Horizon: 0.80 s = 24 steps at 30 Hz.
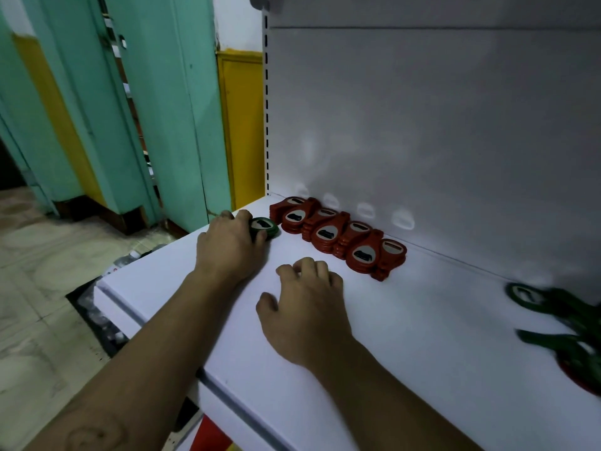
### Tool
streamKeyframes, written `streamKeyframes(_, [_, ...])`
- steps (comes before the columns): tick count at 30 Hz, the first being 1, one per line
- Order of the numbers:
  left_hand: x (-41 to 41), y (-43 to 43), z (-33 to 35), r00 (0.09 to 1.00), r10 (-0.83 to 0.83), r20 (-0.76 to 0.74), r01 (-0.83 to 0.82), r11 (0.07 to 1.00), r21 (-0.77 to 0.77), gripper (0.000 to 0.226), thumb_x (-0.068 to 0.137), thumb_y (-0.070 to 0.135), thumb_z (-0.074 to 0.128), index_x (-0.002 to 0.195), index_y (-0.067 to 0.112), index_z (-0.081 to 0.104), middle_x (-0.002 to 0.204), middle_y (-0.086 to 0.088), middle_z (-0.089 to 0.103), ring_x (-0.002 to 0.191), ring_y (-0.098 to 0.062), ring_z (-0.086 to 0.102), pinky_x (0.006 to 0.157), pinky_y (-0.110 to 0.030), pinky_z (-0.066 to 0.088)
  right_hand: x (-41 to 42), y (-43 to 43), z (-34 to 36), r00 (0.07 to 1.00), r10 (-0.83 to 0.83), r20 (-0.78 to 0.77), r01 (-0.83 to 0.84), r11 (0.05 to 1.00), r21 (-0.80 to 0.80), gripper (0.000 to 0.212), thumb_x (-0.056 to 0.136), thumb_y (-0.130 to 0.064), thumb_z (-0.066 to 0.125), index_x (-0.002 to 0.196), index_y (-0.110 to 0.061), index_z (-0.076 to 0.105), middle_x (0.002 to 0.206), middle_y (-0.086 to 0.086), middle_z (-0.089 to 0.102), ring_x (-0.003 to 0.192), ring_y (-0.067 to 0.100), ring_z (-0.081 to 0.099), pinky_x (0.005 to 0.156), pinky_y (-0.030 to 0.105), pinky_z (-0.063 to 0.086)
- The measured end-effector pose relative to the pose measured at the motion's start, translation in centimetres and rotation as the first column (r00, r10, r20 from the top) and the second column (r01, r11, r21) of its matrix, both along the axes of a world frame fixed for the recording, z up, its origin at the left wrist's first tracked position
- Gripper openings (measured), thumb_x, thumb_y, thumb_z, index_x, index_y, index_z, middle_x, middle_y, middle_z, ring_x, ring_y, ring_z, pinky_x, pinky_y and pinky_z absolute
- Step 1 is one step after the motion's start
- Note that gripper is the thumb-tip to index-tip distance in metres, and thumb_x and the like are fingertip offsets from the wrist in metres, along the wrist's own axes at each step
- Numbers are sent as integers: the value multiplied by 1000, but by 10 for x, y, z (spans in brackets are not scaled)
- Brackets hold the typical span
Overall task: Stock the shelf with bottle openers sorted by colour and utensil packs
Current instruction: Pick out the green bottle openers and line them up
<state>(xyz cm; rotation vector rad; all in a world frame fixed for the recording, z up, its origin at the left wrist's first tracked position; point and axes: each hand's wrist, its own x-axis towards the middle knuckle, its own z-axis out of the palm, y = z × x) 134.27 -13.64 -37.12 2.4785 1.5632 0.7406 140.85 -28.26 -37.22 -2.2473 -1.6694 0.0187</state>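
Note:
My left hand (229, 247) grips a green bottle opener (266, 226) near the left end of the white shelf (406, 320), its fingers curled round the handle. Just right of it, several red bottle openers (338, 234) lie in stacked rows along the shelf's back panel. My right hand (305, 307) rests on the bare shelf with its fingers loosely curled and holds nothing. A loose pile of green bottle openers (559, 317) lies at the right edge of the view, blurred, with a red one (582, 379) partly under it.
The shelf's grey back panel (422, 125) rises behind the openers. Left of the shelf stand turquoise door frames (169, 109) and a yellow panel (242, 125). A tiled floor (39, 304) lies below, with a dark crate of packed goods (97, 314) by the shelf's left corner.

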Motion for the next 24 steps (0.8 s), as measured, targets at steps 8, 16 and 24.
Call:
streamKeyframes(8, [0, 0, -3, 1000, 27, 8, -27, 1000, -2, 39, 94, 39, 55, 121, 10, 55, 109, -17, 59, 99, -34, 55, 83, -45, 49, 1, 1, 0, 1000, 2, 0, -2, 1000, -4, 47, 95, -43, 40, 133, -17, 48, 130, 6, 49, 120, 21, 40, 104, 38, 30])
streamKeyframes(16, [6, 3, -5, 999, 50, 1, -50, 999, 19, 37, 95, 37, 55, 119, 8, 52, 110, -17, 62, 102, -35, 55, 83, -45, 48, 3, 4, -3, 1000, -9, -13, 10, 999, 41, 44, 93, -43, 43, 129, -18, 51, 129, 5, 51, 119, 20, 40, 102, 36, 31])
streamKeyframes(24, [4, 0, -1, 998, 48, 27, -47, 999, -17, 50, 87, 44, 62, 123, 12, 50, 114, -15, 63, 107, -35, 56, 87, -45, 48, 5, 5, -4, 1000, -17, -21, 18, 998, 60, 44, 93, -43, 43, 128, -19, 52, 128, 4, 51, 119, 20, 41, 102, 35, 31])
